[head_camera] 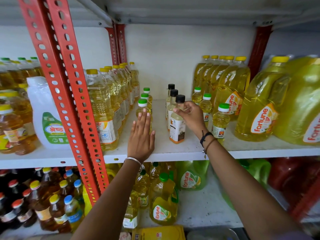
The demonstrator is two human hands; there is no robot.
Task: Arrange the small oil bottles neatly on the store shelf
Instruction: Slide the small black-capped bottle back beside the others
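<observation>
Nearby, "fortune" jugs [258,108] flank small bottles [143,108].

We are seeing clear glossy plastic on the small oil bottles [143,111], with smooth green caps [142,101]. The shelf [173,149] is showing matt white painted metal (scuffed), and the red upright [69,94] is looking perforated.

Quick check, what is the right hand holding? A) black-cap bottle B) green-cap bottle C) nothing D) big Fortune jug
A: the right hand pinches the neck of the front black-cap bottle; the left hand lies flat against a green-cap bottle.
</observation>
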